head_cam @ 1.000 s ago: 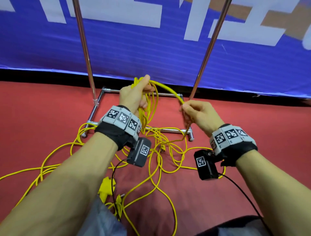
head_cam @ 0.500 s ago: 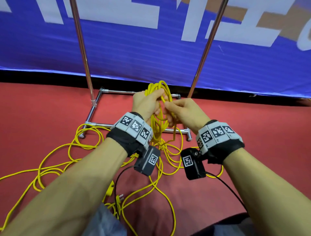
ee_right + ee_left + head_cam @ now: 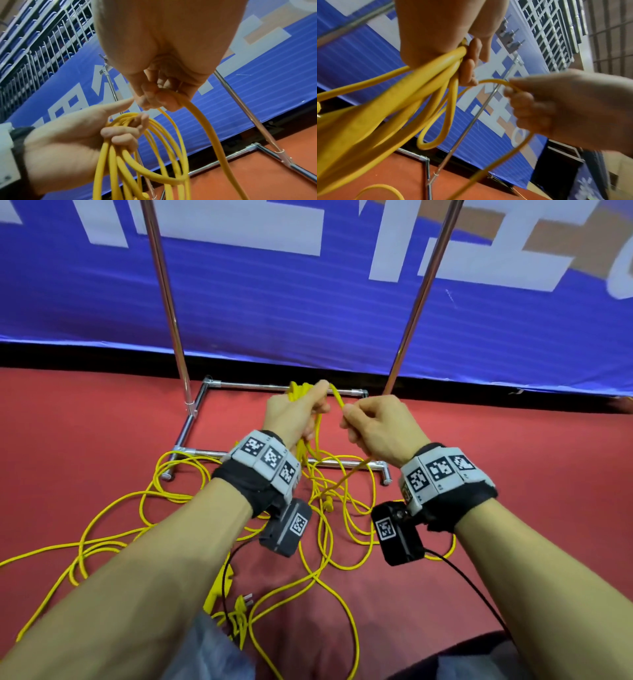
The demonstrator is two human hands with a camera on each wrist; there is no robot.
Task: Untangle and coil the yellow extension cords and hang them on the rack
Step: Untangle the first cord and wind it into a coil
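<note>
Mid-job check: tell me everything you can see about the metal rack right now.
The rack is shiny chrome-looking tubing: two thin uprights rising out of view from a rectangular floor base with capped feet. It stands on the red floor before the blue banner. Nothing hangs on what shows. Loose yellow cord crosses its near base rail; the left hand and right hand work in front, not touching it.

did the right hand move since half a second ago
Yes. The right hand has pulled rightward away from the left hand. Against the rack, it now sits under the right pole, drawing out a strand of yellow cord.
</note>
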